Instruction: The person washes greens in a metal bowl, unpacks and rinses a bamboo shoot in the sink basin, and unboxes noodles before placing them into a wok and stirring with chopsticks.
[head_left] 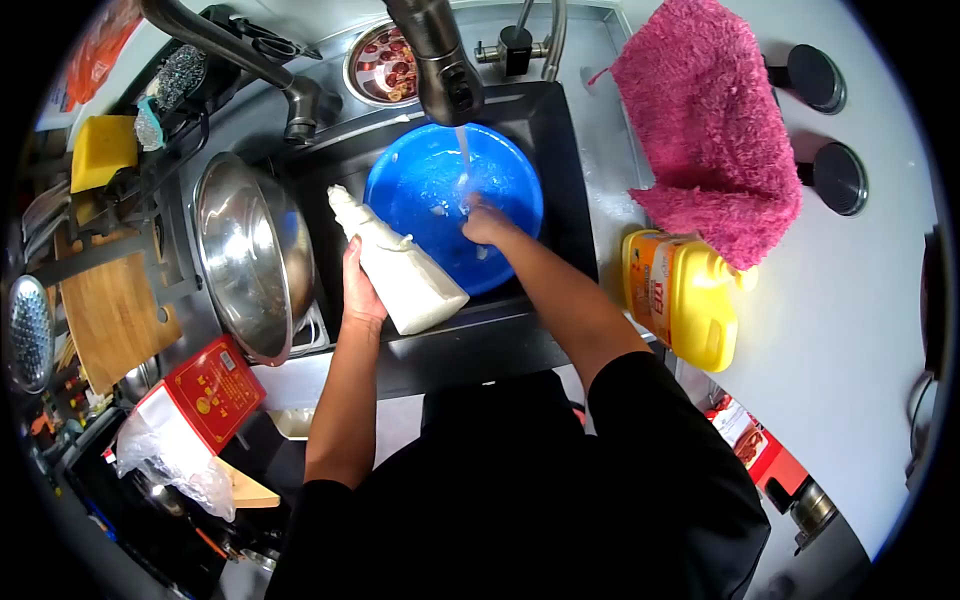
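1. One wide black rectangular sink (pixel 577 215) takes up the middle of the view, set in a grey metal surround.
2. A shaggy pink towel (pixel 705 120) lies on the worktop to the right of the sink, its lower end by a yellow plastic jug.
3. A large, shiny, round steel bowl (pixel 235 240) sits tilted at the sink's left side.
4. A round blue plastic basin (pixel 510 180) stands inside the sink, with water in it and a few small pale bits, too small to identify.
5. The yellow plastic jug (pixel 708 315) has an orange and white label and lies near the sink's right edge.
6. A white, tapering, bottle-shaped item (pixel 405 270) slants over the basin's left and lower rim, narrow end to the upper left, broad end to the lower right. Its material is unclear.
7. A dark grey faucet (pixel 435 60) reaches over the basin and lets a thin stream fall into it.
8. A small round steel bowl (pixel 352 78) behind the sink holds red-brown pieces.
9. Two bare hands are apart. The left hand (pixel 363 288) grips the white item from its left side. The right hand (pixel 482 222) is down in the basin near the stream, its fingers curled; whether it holds anything cannot be told.
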